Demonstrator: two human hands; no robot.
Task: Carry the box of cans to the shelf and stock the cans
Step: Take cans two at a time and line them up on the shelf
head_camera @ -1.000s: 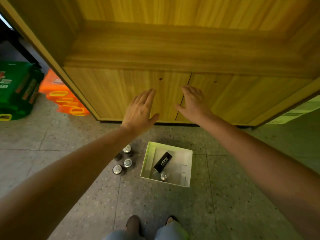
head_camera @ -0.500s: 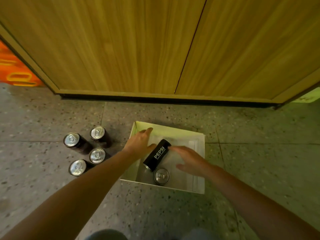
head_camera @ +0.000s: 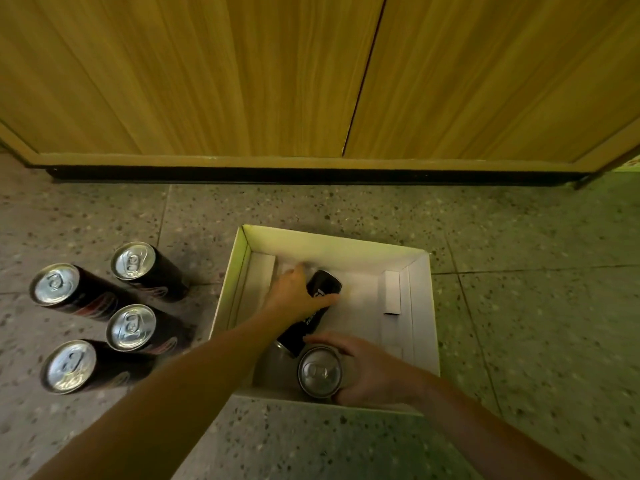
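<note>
Your left hand wraps the lying can in the white box; your right hand grips the upright can. Four cans stand left, before closed wooden doors.

Two bare forearms, sleeveless, hands ungloved, ringless.

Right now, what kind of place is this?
Probably a shop or stockroom aisle, though no shelves are in view: speckled tile floor, wood-panelled cabinet base, four upright black drink cans grouped beside an open white box.
</note>
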